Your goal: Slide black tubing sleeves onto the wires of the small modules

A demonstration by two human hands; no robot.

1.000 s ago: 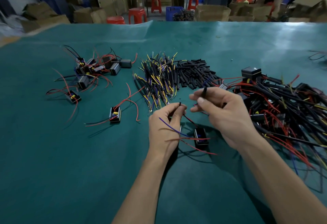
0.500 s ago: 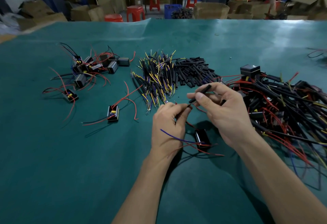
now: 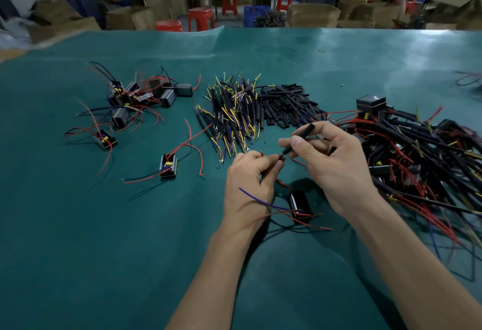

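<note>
Left hand (image 3: pixel 250 186): knuckles up, thumb and forefinger pinched together (fingertips pointing right).
Right hand (image 3: pixel 336 170): raised just beside the left, thumb and fingers curled in a pinch.
Forearms: both bare, converging.

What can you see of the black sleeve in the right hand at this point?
The black sleeve is a thin, straight, matte tube that looks like rubbery tubing. The right hand pinches it near its middle between thumb and fingers. It lies tilted, its upper end poking out past the fingers towards the loose sleeve pile, its lower end pointing at the left hand. There that end meets the red wire the left hand pinches; how far the wire has entered cannot be told. It hangs above the green mat.
</note>
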